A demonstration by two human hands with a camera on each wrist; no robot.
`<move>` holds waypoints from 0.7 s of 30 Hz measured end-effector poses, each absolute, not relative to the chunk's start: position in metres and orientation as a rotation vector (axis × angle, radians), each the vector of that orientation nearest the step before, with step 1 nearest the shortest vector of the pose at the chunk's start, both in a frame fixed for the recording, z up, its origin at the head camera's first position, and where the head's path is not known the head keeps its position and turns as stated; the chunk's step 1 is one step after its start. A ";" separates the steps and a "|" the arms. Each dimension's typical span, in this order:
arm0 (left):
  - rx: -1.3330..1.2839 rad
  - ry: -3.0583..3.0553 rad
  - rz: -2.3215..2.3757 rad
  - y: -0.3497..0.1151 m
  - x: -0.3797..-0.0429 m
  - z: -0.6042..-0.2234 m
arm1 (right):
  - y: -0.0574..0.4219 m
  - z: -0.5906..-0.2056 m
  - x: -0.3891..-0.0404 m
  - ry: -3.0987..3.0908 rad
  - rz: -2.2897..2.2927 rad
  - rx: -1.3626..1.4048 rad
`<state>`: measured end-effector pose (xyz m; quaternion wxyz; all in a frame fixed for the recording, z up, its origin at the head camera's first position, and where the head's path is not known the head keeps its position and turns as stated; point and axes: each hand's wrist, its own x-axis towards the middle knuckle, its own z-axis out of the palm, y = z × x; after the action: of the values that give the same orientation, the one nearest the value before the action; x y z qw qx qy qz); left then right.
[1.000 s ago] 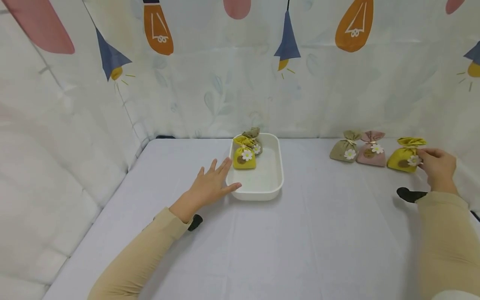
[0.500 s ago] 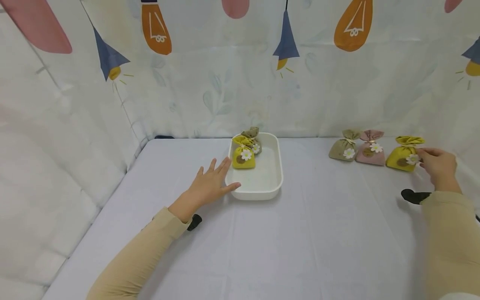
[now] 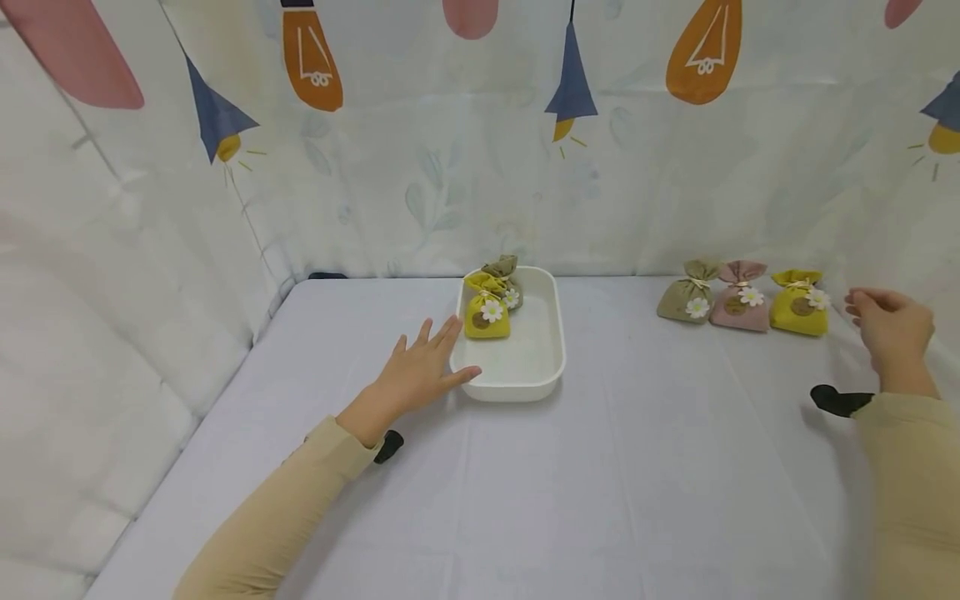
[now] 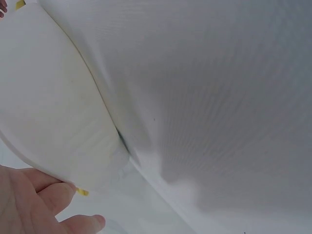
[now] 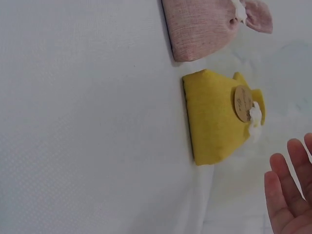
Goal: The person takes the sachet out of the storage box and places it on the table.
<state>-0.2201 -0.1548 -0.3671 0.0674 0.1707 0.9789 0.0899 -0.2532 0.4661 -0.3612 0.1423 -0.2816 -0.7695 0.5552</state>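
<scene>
My left hand (image 3: 416, 375) lies with spread, straight fingers at the left rim of a white tray (image 3: 536, 358). In the left wrist view its fingers (image 4: 56, 195) touch the tray's edge. Inside the tray, at its back left, stand a yellow drawstring pouch (image 3: 480, 327) and a grey-green pouch (image 3: 512, 284) behind it. At the far right, my right hand (image 3: 896, 337) hovers beside another yellow pouch (image 3: 789, 320), holding nothing. That pouch stands upright with a white flower and a round brown tag (image 5: 243, 103). In the right wrist view the fingers are loosely bent, apart from it.
Left of the right-hand yellow pouch stand a pink pouch (image 3: 727, 315) and a grey-green pouch (image 3: 677, 300), in a row along the table's back edge. Patterned curtains (image 3: 480, 167) hang behind and at the sides. A white cloth covers the table (image 3: 555, 483).
My right hand has let go of the yellow pouch and drawn back to the right. The pouch now stands a little further left, close beside the pink one. My left hand stays put.
</scene>
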 end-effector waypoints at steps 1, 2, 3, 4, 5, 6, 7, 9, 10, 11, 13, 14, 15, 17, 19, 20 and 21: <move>0.514 2.949 0.273 -0.155 -0.220 -0.367 | 0.466 -0.360 -0.253 -2.213 1.615 -0.786; 0.511 2.948 0.275 -0.155 -0.219 -0.367 | 0.465 -0.359 -0.253 -2.209 1.626 -0.762; 0.509 2.948 0.276 -0.155 -0.219 -0.366 | 0.464 -0.358 -0.253 -2.200 1.642 -0.738; 0.506 2.948 0.276 -0.155 -0.219 -0.366 | 0.463 -0.357 -0.253 -2.204 1.642 -0.725; 0.505 2.949 0.273 -0.155 -0.219 -0.366 | 0.462 -0.356 -0.252 -2.213 1.636 -0.718; 0.505 2.950 0.269 -0.154 -0.218 -0.365 | 0.461 -0.355 -0.252 -2.220 1.626 -0.712; 0.504 2.949 0.269 -0.154 -0.218 -0.365 | 0.459 -0.354 -0.251 -2.230 1.611 -0.706; 0.505 2.950 0.267 -0.154 -0.217 -0.365 | 0.456 -0.353 -0.251 -2.242 1.584 -0.685; 0.509 2.952 0.264 -0.154 -0.217 -0.365 | 0.454 -0.352 -0.250 -2.252 1.564 -0.677; 0.512 2.953 0.262 -0.154 -0.217 -0.365 | 0.452 -0.351 -0.250 -2.257 1.548 -0.665; 0.517 2.956 0.263 -0.154 -0.217 -0.366 | 0.448 -0.349 -0.249 -2.249 1.528 -0.623; 0.518 2.957 0.266 -0.154 -0.218 -0.366 | 0.445 -0.348 -0.249 -2.236 1.526 -0.593; 0.521 2.958 0.267 -0.155 -0.218 -0.366 | 0.442 -0.347 -0.249 -2.213 1.536 -0.557; 0.520 2.959 0.271 -0.155 -0.218 -0.366 | 0.435 -0.345 -0.248 -2.134 1.583 -0.468; 0.521 2.958 0.277 -0.155 -0.218 -0.366 | 0.429 -0.343 -0.247 -2.045 1.644 -0.368; 0.522 2.958 0.277 -0.155 -0.218 -0.366 | 0.426 -0.341 -0.246 -2.012 1.666 -0.324; 0.523 2.958 0.276 -0.155 -0.218 -0.366 | 0.423 -0.340 -0.245 -1.977 1.692 -0.284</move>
<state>-0.2181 -0.1546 -0.3657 0.0624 0.1731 0.9787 0.0914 -0.2448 0.4226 -0.3402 0.2590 -0.1048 -0.7295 0.6243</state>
